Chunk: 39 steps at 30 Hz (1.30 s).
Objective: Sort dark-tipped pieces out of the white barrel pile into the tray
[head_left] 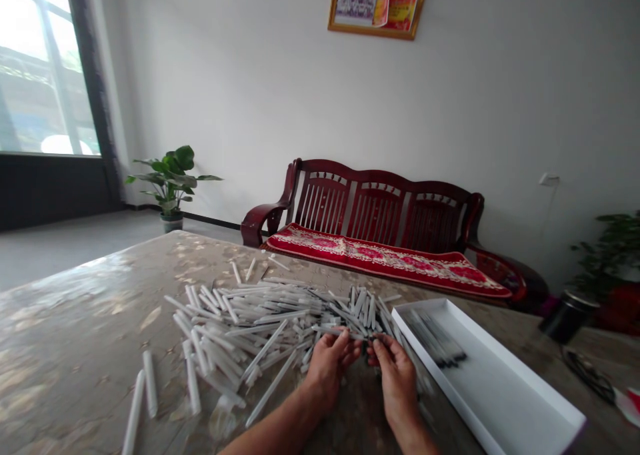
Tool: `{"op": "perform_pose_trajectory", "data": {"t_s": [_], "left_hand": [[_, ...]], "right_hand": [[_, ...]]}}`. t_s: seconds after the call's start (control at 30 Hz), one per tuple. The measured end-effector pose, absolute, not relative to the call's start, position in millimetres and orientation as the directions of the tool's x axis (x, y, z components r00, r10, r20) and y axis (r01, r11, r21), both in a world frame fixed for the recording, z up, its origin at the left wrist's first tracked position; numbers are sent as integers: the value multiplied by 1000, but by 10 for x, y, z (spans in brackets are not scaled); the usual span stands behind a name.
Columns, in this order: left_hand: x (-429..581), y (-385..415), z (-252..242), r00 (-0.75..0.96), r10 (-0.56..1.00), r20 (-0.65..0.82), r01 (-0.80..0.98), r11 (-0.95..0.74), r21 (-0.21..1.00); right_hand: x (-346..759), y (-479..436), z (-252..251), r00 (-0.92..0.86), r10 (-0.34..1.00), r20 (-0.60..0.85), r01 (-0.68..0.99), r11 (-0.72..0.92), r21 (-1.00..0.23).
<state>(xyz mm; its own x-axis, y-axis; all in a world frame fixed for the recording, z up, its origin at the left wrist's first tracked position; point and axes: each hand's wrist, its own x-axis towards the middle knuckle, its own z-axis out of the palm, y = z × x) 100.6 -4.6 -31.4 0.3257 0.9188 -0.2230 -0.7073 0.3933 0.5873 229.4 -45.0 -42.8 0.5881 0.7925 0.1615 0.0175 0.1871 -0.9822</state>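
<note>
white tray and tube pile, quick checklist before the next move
1. Left hand and right hand close together at a white plastic tube: ok
2. Firm grip on that tube: cannot tell, the fingers hide it
3. White tray beside the right hand, within easy reach: ok
4. Dark-tipped sticks in the tray lying roughly parallel: ok
5. Pile of white tubes lying in one direction: not ok, they are crossed and jumbled
</note>
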Motion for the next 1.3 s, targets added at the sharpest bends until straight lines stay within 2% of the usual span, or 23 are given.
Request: {"op": "perform_pose_trajectory", "data": {"t_s": [0.37, 0.87, 1.03, 1.2, 1.3], "left_hand": [[978, -32, -304, 334, 926, -177, -701, 369, 610], [1049, 26, -293, 265, 954, -142, -657, 286, 697], [1043, 48, -268, 249, 960, -130, -664, 266, 699], [1052, 18, -281, 280, 953, -113, -642, 273, 716], [1066, 17, -299, 288, 952, -108, -633, 273, 724]], "right_hand": [[2200, -460, -334, 572, 799, 187, 36, 203, -979], [2265, -350, -353, 554, 773, 308, 235, 209, -949], [2276, -317, -371, 487, 791, 370, 387, 184, -903], [2266, -380, -346, 407, 764, 501, 625, 168, -763], [2268, -406, -320, 407, 774, 485, 677, 101, -729]]}}
